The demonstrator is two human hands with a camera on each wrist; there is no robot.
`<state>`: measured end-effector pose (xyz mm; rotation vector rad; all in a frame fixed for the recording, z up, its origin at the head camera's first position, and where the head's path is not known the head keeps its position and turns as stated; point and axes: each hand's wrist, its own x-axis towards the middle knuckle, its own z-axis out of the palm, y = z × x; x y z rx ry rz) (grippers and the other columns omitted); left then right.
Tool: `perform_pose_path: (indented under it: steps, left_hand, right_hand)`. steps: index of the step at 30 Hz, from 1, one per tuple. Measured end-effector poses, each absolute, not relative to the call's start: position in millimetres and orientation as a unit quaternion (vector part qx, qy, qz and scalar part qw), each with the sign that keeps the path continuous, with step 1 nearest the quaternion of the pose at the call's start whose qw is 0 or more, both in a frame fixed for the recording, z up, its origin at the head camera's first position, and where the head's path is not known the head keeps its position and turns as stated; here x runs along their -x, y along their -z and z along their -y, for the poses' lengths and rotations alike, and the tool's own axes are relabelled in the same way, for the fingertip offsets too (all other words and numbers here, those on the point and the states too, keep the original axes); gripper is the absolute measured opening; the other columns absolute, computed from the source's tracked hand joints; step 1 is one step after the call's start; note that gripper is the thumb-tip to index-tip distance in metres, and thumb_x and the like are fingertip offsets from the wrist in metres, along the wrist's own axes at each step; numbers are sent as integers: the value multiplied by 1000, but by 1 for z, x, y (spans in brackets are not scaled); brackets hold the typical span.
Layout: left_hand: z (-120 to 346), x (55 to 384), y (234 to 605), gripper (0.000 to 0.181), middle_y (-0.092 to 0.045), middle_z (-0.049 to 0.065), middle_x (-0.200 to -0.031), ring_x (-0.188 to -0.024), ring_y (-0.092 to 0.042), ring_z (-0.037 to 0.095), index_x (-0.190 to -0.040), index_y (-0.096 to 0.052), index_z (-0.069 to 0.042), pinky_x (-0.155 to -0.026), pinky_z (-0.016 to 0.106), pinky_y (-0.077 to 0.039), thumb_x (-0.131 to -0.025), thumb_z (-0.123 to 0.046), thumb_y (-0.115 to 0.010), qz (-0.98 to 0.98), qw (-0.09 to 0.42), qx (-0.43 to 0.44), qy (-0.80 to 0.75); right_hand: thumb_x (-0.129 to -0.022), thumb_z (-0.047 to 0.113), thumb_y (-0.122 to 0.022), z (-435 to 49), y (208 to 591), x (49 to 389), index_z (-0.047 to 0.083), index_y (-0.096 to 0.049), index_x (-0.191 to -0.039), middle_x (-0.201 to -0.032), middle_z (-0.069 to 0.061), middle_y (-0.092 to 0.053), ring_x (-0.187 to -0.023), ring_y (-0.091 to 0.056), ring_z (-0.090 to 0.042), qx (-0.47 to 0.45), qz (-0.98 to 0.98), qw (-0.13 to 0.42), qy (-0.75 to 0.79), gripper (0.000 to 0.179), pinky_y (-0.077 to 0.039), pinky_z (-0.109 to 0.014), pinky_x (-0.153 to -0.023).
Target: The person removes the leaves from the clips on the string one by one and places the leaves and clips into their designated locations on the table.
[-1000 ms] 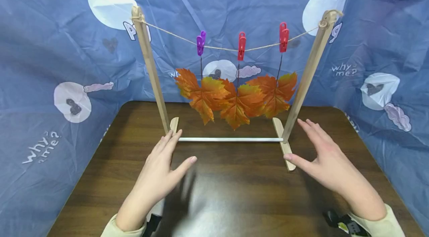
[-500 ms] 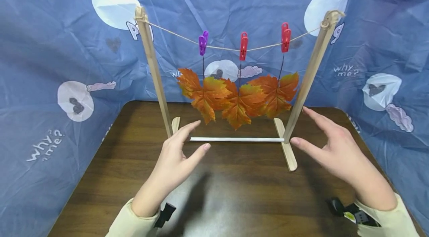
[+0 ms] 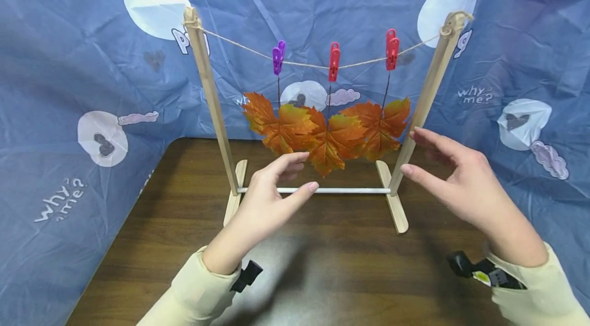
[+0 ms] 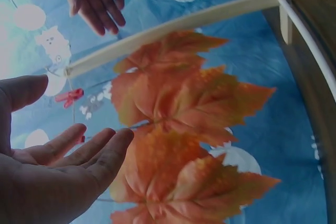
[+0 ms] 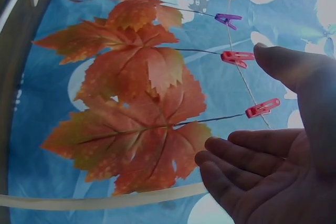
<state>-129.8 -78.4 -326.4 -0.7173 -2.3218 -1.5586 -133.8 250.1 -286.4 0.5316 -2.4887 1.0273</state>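
Three orange maple leaves hang by their stems from a string (image 3: 244, 49): the left leaf (image 3: 278, 123) under a purple clothespin (image 3: 278, 58), the middle leaf (image 3: 328, 144) and right leaf (image 3: 381, 126) under red clothespins (image 3: 334, 62). My left hand (image 3: 269, 190) is in front of the white rod, below the left and middle leaves, thumb and fingers apart with nothing between them. My right hand (image 3: 465, 182) is beside the right wooden post (image 3: 430, 90), fingers spread and holding nothing. In the right wrist view its fingertips (image 5: 212, 145) overlap the edge of the nearest leaf.
The wooden frame has a left post (image 3: 212, 105), a white crossbar (image 3: 350, 190) and flat feet (image 3: 397, 213). It stands on a dark brown table (image 3: 350, 274). A blue printed cloth (image 3: 55, 95) hangs behind and at both sides.
My left hand has moved right and up from near the left post to in front of the crossbar. My right hand has risen along the right post. The leaves still hang in place.
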Motion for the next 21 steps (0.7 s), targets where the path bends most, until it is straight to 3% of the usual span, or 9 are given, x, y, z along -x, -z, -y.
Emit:
perform_pose_path:
  steps: [6,16,21]
  left_hand:
    - [63,137,310,42,-67,3,-127,-114,-63,16,-129,-65,-5,-98,33,-48,-90,-14,-78,777,113,272,556]
    - [43,150,289,41,-67,8,-124,-111,-63,15,-129,-64,-2,-97,30,-48,-91,-11,-76,745,95,296,590]
    - [34,159,281,38,-67,16,-122,-110,-65,22,-126,-63,4,-97,31,-49,-91,-4,-74,724,86,289,621]
  right_hand:
    - [-83,12,-87,-248,273,138,12,-63,-140,-128,-7,-68,-103,-61,4,-171,884,190,-392,62,-43,-10,-88]
    - [-85,6,-83,-247,254,144,9,-64,-138,-128,-9,-68,-110,-64,-3,-177,862,182,-439,57,-47,-16,-92]
    - [-85,1,-81,-245,244,147,4,-65,-135,-124,-5,-70,-111,-65,-7,-198,846,194,-455,53,-47,-19,-94]
